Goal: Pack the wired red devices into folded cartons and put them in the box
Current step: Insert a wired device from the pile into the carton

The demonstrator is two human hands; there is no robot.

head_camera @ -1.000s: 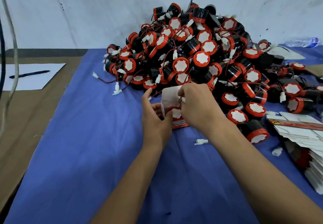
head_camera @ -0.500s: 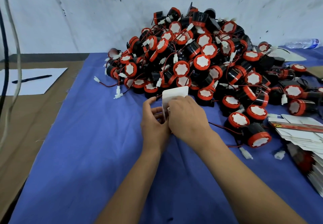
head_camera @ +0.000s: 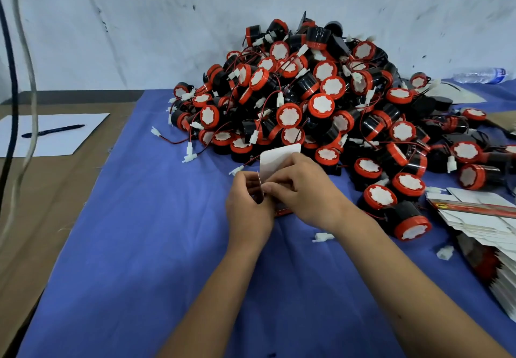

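Both the left hand and right hand pinch the small carton with curled fingers, and a trailing red wire may snag its flap.

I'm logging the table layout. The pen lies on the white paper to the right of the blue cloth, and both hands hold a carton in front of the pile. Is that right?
One thing is wrong: the side. In the head view the pen lies on the paper to the left of the blue cloth, not the right. The rest stands: the left hand and right hand hold a carton in front of the pile.
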